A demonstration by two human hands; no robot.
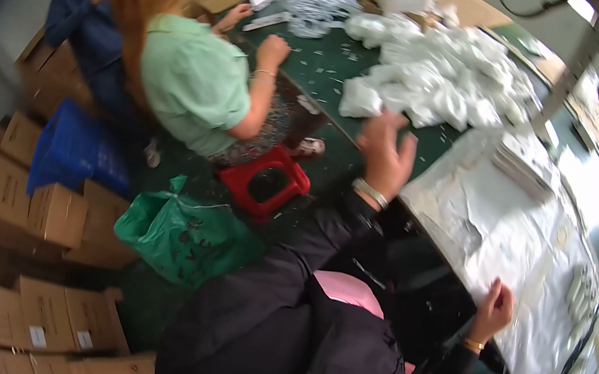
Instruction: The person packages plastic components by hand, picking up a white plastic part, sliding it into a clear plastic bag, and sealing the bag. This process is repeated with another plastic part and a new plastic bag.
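My left hand (386,154) reaches over the table's edge, its fingers apart and slightly blurred, with nothing seen in them. Just beyond its fingertips lies a large heap of white plastic bags (445,73); what they contain is hard to make out. My right hand (494,311) hovers by the near table edge, its fingers curled in, and whatever they may hold is hidden. Beneath and beside it spreads a clear plastic sheet (498,228). On that sheet rests a stack of flat white pieces (528,163), and farther right a row of small whitish pieces (583,291).
A co-worker in a light green shirt (190,82) works at the table's left, near a bundle of pale strips (317,12). Behind stands another person (90,17). On the floor are a red stool (265,181), a green bag (188,236), a blue crate (80,146) and cardboard boxes (57,214).
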